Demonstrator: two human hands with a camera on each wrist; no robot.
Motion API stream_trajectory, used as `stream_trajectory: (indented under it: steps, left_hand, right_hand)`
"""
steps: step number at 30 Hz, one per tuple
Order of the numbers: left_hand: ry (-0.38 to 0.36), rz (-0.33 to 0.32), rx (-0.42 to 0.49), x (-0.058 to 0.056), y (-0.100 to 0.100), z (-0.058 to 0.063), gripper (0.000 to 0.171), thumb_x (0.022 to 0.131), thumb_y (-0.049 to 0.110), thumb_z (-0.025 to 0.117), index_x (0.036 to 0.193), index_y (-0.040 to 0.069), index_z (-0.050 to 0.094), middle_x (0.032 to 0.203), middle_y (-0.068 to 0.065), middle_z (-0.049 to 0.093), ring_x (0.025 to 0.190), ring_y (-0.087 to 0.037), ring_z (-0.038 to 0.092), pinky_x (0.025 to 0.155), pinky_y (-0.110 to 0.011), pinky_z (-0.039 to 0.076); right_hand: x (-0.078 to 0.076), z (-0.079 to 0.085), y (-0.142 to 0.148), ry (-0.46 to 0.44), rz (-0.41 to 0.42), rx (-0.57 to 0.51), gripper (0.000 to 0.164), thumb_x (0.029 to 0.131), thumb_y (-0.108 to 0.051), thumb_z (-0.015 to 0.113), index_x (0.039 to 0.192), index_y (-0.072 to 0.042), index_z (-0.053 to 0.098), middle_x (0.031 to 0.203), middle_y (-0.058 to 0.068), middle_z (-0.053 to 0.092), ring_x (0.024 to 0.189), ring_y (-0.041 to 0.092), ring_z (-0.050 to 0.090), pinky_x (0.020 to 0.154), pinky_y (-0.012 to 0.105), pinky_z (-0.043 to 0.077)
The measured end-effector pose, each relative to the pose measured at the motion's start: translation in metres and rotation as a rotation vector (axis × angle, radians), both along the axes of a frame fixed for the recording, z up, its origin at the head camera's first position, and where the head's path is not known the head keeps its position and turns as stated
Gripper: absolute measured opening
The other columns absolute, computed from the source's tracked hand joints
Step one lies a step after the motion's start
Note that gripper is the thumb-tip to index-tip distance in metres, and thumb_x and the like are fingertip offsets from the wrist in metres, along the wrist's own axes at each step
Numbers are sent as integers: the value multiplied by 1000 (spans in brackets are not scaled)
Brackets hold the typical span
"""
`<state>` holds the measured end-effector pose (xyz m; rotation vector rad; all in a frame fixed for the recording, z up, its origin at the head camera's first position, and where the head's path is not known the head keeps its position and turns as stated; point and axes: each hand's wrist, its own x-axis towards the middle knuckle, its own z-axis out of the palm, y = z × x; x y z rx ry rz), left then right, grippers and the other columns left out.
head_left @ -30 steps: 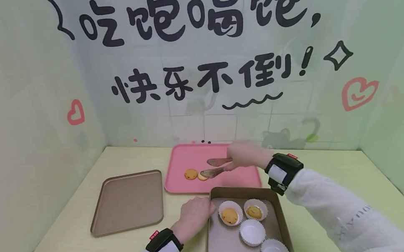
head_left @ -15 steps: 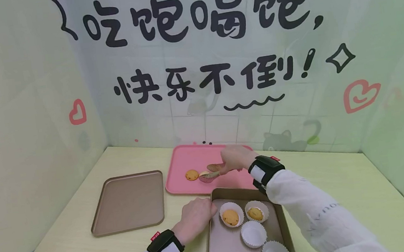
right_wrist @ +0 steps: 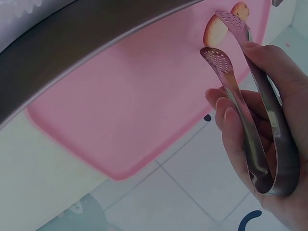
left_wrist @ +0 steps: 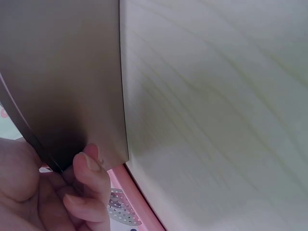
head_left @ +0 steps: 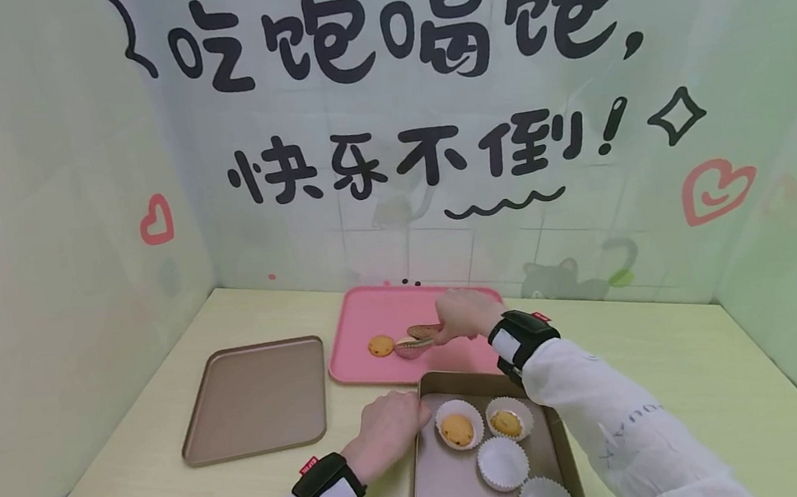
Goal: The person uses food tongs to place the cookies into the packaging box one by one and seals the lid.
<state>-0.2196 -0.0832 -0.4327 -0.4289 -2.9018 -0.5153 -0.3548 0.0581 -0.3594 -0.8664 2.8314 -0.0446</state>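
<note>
My right hand (head_left: 468, 312) holds metal tongs (right_wrist: 284, 154) over the pink tray (head_left: 369, 310). Their perforated tips stand either side of a pale-sided cookie (right_wrist: 215, 32); whether both touch it I cannot tell. Just left of it lies another cookie (head_left: 381, 346), golden with dark specks. With fingers curled round its wall and thumb over the rim, my left hand (head_left: 389, 432) grips the far left corner of a deep brown baking pan (head_left: 446, 487). Inside the pan, one cookie (head_left: 456, 430) and a second cookie (head_left: 505, 423) sit in white paper cups. Two further paper cups (head_left: 503, 465) hold nothing.
A shallow brown tray (head_left: 256, 398) lies on the pale wooden table (head_left: 137, 488) to the left. Behind the pink tray rises a printed backdrop (head_left: 279, 246), with side panels left and right. The pan's raised wall stands between me and the pink tray.
My right hand has moved left and slightly down with the tongs, and their tips have drawn closer together around the pale cookie. The left hand keeps its grip on the pan.
</note>
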Motion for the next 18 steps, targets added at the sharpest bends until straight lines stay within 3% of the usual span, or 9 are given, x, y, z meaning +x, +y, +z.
stream_trajectory:
  steps: [9, 18]
  left_hand:
    - [2, -4, -5, 1, 1, 0, 28, 79, 18, 51, 54, 13, 42, 49, 3, 32, 45, -11, 35, 36, -30, 32]
    - [-7, -2, -9, 0, 0, 0, 29, 80, 18, 50, 54, 13, 41, 48, 3, 32, 44, -11, 35, 36, -29, 31]
  right_hand:
    - [2, 0, 5, 21, 21, -17, 37, 73, -32, 71, 51, -14, 46, 40, -7, 37, 36, 7, 42, 37, 21, 28]
    - [7, 14, 22, 70, 82, -43, 43, 74, -31, 70, 51, -15, 38, 44, -7, 31, 39, 7, 36, 40, 22, 25]
